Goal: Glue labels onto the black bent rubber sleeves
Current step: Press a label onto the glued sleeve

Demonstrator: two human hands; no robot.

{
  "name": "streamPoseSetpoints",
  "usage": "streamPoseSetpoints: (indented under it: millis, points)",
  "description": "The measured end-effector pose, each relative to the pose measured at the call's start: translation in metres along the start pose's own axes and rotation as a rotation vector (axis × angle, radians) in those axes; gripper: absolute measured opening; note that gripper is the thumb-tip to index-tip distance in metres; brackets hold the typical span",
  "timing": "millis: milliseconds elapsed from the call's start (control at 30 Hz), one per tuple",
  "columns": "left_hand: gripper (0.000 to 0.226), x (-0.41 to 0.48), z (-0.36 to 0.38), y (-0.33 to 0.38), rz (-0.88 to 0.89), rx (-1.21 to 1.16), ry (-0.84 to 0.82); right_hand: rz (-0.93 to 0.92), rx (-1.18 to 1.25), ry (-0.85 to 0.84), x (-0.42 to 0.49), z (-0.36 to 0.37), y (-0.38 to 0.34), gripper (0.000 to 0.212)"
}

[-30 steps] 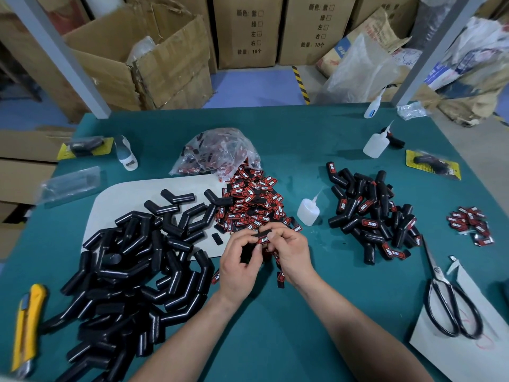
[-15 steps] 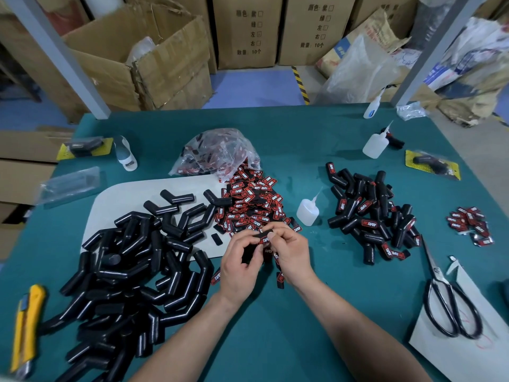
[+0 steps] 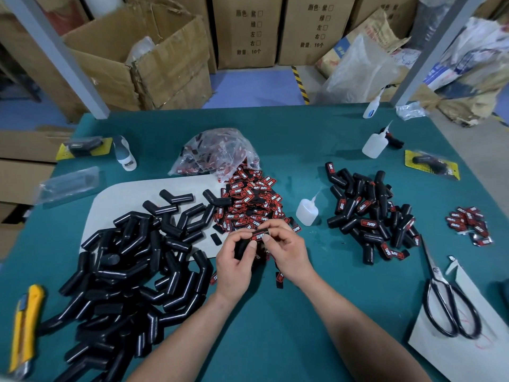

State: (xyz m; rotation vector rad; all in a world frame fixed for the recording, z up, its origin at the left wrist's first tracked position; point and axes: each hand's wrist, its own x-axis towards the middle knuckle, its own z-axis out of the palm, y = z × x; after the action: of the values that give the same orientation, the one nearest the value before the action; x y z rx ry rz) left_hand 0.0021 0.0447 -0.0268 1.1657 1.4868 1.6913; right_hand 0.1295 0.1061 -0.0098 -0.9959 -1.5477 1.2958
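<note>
Both sets of fingers [image 3: 276, 230] are clenched on one bent sleeve [image 3: 241, 248]. The left hand [image 3: 234, 267] curls round its lower limb with the thumb up against the bend, and the right hand [image 3: 289, 255] pinches the upper end. A red-and-black label [image 3: 258, 237] reading TAPER lies on that upper limb, between the two thumbs. The sleeve is held just above the counter [image 3: 275, 340], to the near left of the small glue bottle [image 3: 307, 213].

Directly left of that bottle spreads the loose label heap [image 3: 250, 205]. A crumpled clear bag [image 3: 217, 153] with more labels inside sits at the heap's far end. Further left of the bottle, and nearer the person, lies the big pile of bare sleeves [image 3: 124, 271], partly on a white board [image 3: 124, 194]. At the edge beyond that pile is a yellow utility knife [image 3: 23, 326].

Right of the bottle sits the finished pile [image 3: 369, 213] — sleeves already bearing labels. A small cluster of labels [image 3: 468, 221] lies further right. Scissors [image 3: 446, 299] rest to the bottle's near right, partly on white paper [image 3: 482, 354]. A second bottle [image 3: 374, 144] stands to its far right.
</note>
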Motion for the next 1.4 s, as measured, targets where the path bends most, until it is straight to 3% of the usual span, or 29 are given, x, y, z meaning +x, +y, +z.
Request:
streamPoseSetpoints:
  millis: [133, 733, 900, 1100, 1400]
  points:
    - [0.018, -0.0009, -0.0002, 0.0009, 0.005, -0.033, -0.028, -0.038, -0.018, -0.072, -0.0018, -0.0010, 0.0023, 0.005]
    - [0.025, -0.0022, 0.0011, 0.0003, -0.042, -0.061, -0.026, -0.036, -0.051, -0.119, -0.0025, 0.0024, 0.0028, 0.008]
    - [0.019, -0.0010, 0.0015, 0.0021, -0.087, -0.082, 0.017, 0.006, 0.025, -0.159, -0.0017, -0.0019, 0.0027, 0.022]
    - [0.016, 0.0007, -0.0015, 0.0023, -0.106, -0.101, 0.040, 0.110, 0.285, -0.047, -0.0010, 0.0001, 0.0014, 0.009]
    - [0.024, 0.0000, 0.0019, -0.0025, -0.117, -0.052, 0.026, 0.054, 0.194, -0.069, -0.0008, -0.0010, -0.0046, 0.029]
